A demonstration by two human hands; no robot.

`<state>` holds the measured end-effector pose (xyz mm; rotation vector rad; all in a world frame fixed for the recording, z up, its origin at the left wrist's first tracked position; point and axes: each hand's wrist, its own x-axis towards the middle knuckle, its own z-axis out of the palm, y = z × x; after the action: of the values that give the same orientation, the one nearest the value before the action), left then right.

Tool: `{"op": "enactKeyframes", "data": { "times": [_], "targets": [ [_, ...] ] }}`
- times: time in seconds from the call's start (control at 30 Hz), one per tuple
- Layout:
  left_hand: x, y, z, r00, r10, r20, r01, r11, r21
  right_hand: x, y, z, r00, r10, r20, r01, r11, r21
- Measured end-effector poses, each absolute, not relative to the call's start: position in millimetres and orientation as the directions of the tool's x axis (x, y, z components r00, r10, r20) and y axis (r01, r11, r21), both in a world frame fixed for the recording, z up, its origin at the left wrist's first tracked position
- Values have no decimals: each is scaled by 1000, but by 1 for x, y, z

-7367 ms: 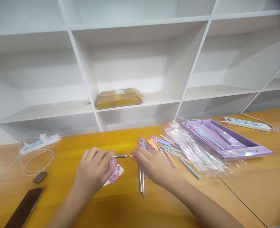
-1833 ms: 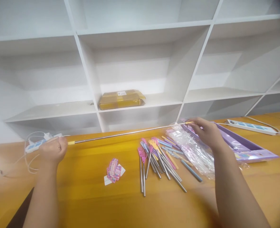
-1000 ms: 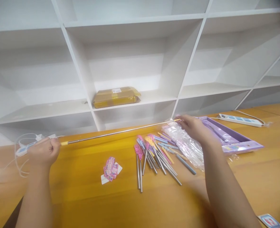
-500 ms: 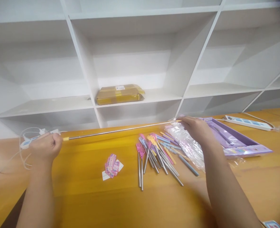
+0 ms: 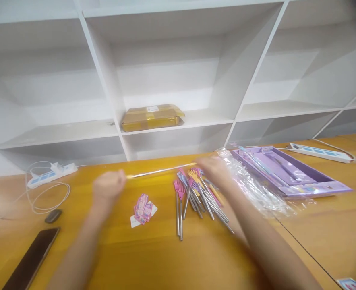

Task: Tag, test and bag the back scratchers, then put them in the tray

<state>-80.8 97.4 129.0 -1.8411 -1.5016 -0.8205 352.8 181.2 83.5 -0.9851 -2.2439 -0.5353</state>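
Observation:
Between my hands a telescopic back scratcher [image 5: 161, 170] with a silver rod and yellow ends is held level above the table. My left hand [image 5: 109, 185] is closed in a fist around its left end. My right hand [image 5: 212, 169], blurred, grips the right end, and its fingers hide most of that tip. Below and near my right hand lies a pile of back scratchers [image 5: 193, 193] with pink, blue, yellow and purple hand-shaped heads and silver rods. A small stack of pink-and-white cards [image 5: 143, 209] lies to the left of the pile.
Clear plastic wrap [image 5: 250, 181] and a purple tray box [image 5: 313, 189] lie at the right. Power strips [image 5: 52, 175] with white cables sit on both sides. A dark phone [image 5: 31, 259] rests at front left. White shelving [image 5: 178, 129] behind holds a taped brown parcel [image 5: 152, 118].
My hands have moved toward each other, and the back scratcher's rod between them is much shorter. The phone, left power strip and more of the tray box have come into view.

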Motion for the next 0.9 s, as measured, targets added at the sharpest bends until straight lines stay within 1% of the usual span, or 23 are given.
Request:
{"op": "enactKeyframes", "data": {
  "times": [0.03, 0.07, 0.1, 0.17, 0.27, 0.37, 0.47, 0.53, 0.6, 0.67, 0.8, 0.9],
  "targets": [
    [-53, 97, 117, 157, 705, 691, 980, -200, -19, 323, 175, 73, -584, 518, 625, 716, 691, 97],
    [-30, 96, 107, 125, 795, 593, 981, -188, 45, 296, 168, 63, -568, 558, 605, 728, 684, 52],
    [-13, 93, 100, 97, 857, 507, 984, -158, 78, 274, 160, 55, -586, 562, 584, 713, 700, 42],
    [3, 87, 92, 104, 896, 432, 981, -164, 105, 249, 147, 43, -599, 575, 558, 701, 713, 18],
    [-2, 77, 91, 132, 923, 361, 970, -195, 145, 251, 134, 42, -588, 586, 557, 702, 712, -7],
    [-6, 59, 85, 214, 940, 265, 940, -273, 206, 270, 127, 45, -560, 592, 579, 712, 702, -30],
    [2, 32, 63, 333, 926, 178, 889, -371, 268, 284, 117, 38, -544, 590, 596, 709, 704, -51],
    [8, 11, 44, 396, 911, 118, 843, -411, 346, 292, 108, 26, -538, 590, 601, 704, 707, -64],
    [10, -5, 26, 427, 902, 61, 764, -396, 510, 298, 98, 14, -539, 593, 598, 691, 718, -89],
    [9, -16, 12, 447, 894, 34, 714, -379, 589, 304, 91, 6, -543, 613, 574, 670, 728, -144],
    [0, -16, 2, 419, 908, 23, 704, -341, 623, 307, 85, 4, -540, 668, 512, 630, 724, -281],
    [-7, -7, 3, 393, 920, 5, 713, -308, 630, 303, 85, 9, -547, 677, 492, 596, 728, -339]
  ]
}}
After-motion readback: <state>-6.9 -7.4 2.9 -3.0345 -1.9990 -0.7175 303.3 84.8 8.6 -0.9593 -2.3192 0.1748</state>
